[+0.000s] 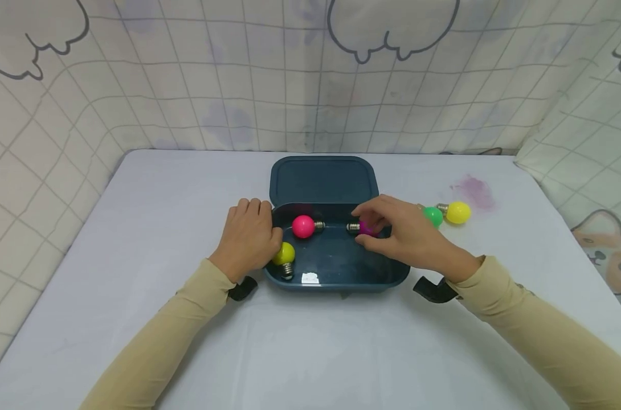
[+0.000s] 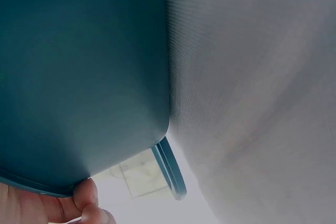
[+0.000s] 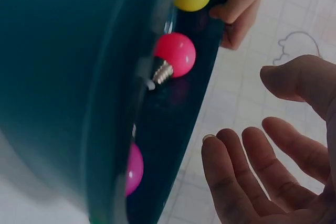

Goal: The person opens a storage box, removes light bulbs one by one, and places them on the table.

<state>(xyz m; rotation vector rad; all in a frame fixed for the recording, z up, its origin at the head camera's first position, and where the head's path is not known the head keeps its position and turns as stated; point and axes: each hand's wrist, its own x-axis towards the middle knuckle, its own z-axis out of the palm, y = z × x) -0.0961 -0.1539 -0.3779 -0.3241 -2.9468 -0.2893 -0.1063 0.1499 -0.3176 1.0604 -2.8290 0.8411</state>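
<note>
My left hand [image 1: 249,233] grips the left rim of a dark blue box [image 1: 336,267], thumb inside the wall; the left wrist view shows its fingertips at the rim. Inside lie a pink light bulb [image 1: 302,226], a yellow bulb [image 1: 284,254] near the left thumb, and a purple bulb [image 1: 366,229] on the right side. Over the purple bulb hovers my right hand [image 1: 408,233], partly hiding it in the head view. From the right wrist, its fingers [image 3: 220,166] appear spread and apart from the purple bulb [image 3: 135,170].
Behind the box lies its matching dark blue lid [image 1: 323,179]. To the right, a green bulb [image 1: 433,216], partly hidden by the right hand, and another yellow bulb [image 1: 458,212] lie on the white table [image 1: 310,353]. A patterned cloth [image 1: 300,80] hangs behind.
</note>
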